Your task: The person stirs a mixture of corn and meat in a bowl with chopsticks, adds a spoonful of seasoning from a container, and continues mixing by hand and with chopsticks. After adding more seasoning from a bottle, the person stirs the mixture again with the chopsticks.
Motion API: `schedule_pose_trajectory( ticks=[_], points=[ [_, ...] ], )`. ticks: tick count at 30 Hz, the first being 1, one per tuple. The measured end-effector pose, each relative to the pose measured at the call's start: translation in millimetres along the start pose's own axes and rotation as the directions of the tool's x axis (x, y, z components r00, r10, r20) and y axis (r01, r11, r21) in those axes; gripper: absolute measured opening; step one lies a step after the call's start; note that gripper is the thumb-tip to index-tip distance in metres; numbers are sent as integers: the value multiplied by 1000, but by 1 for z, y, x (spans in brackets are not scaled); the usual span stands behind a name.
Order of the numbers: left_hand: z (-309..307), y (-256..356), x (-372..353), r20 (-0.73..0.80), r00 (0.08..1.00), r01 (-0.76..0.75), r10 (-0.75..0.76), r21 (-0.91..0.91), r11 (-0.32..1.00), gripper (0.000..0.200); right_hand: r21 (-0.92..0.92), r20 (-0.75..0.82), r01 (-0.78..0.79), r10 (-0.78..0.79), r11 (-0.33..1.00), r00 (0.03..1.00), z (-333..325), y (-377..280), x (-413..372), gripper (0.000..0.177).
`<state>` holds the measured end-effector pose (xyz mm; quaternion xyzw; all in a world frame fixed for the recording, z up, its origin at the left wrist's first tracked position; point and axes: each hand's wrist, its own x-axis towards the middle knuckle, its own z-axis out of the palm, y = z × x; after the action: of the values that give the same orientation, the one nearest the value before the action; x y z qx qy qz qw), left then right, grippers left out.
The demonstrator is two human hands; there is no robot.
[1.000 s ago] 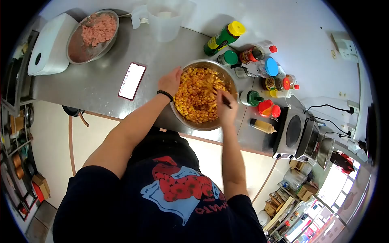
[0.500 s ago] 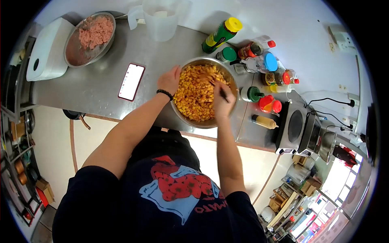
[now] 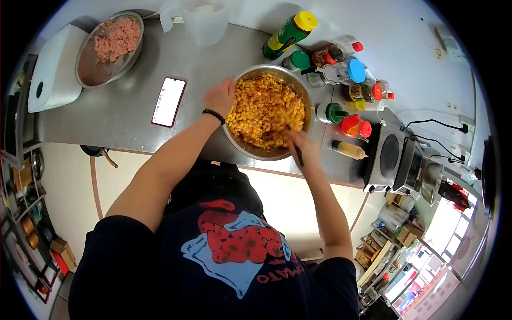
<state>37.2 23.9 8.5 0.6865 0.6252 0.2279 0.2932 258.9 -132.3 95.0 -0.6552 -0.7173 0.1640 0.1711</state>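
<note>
A metal bowl (image 3: 242, 148) on the steel counter holds a heap of yellow corn kernels (image 3: 261, 109) coated in reddish seasoning. My left hand (image 3: 220, 98), with a dark beaded bracelet at the wrist, grips the bowl's left rim. Over the lower right rim, my right hand (image 3: 305, 150) is closed around the dark handle of a utensil (image 3: 298, 156). The utensil's far end is hidden among the kernels, which look blurred there.
A phone (image 3: 169, 102) lies left of the bowl. Farther left are a bowl of minced meat (image 3: 116, 40) and a white appliance (image 3: 56, 69). Bottles and jars, a green bottle (image 3: 290, 34) among them, line the wall, with a sauce bottle (image 3: 349, 150) and a cooktop (image 3: 385, 154) at right.
My right hand has moved down and to the right with the utensil, from over the kernels to the lower right rim. My left hand stays at the left rim.
</note>
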Motion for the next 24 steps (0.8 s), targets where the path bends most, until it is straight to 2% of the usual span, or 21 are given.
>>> schedule_pose_trajectory(
  ticks=[1,2,4,5,7,9,10,11,13,15,16,17,18,19,20,21,23,24],
  points=[
    [2,-2,0,-29,999,-36,35,-17,999,38,-36,-69,-45,42,998,997,0,-2,15,20],
    [5,-3,1,-61,996,-73,71,-34,997,37,-37,-70,-46,43,998,997,5,-3,33,20],
    [7,-4,2,-95,992,-85,81,-35,996,36,313,-350,-103,216,944,911,20,-13,62,15],
    [7,-4,1,-123,988,-96,91,-35,995,36,315,-350,-102,215,944,912,27,-24,64,15],
    [6,-4,2,-124,988,-96,90,-48,994,36,401,-252,95,10,911,968,36,-45,64,12],
    [5,-1,2,-124,989,-92,84,-66,994,35,384,76,74,-112,920,991,32,-55,43,12],
    [3,1,1,-105,993,-67,61,-54,996,35,409,94,156,-211,899,973,27,-53,32,15],
    [0,1,-1,-85,996,-36,33,-40,999,35,412,101,158,-217,897,971,19,-43,25,15],
    [2,-2,-1,-67,998,-21,17,-60,998,35,253,274,111,-181,961,945,-2,-13,11,18],
    [3,-1,-1,-51,999,-15,11,-83,996,34,178,112,49,-70,983,991,-22,8,22,19],
    [2,-1,0,-34,999,-3,0,-82,997,35,179,115,53,-74,983,991,-24,11,27,19],
    [1,0,0,-17,1000,12,-14,-79,997,36,208,19,-108,107,972,994,-24,12,32,18],
    [1,-1,0,-21,1000,19,-20,-76,997,36,252,-70,-262,287,932,955,-23,13,38,18],
    [2,-2,0,-48,999,-7,3,-78,997,36,256,-66,-260,285,931,956,-13,10,46,18],
    [4,-3,-1,-72,997,-36,30,-81,996,36,358,-247,-247,346,900,905,6,3,53,18],
    [4,-2,-1,-66,997,-37,31,-79,996,36,453,-411,-215,417,865,811,24,-6,59,18],
    [0,-1,1,87,994,86,-73,-147,985,37,441,-463,-154,371,884,805,49,-32,72,14],
    [0,-3,1,94,993,81,-68,-139,987,37,410,-435,-137,326,902,839,56,-49,74,14]
  ],
)
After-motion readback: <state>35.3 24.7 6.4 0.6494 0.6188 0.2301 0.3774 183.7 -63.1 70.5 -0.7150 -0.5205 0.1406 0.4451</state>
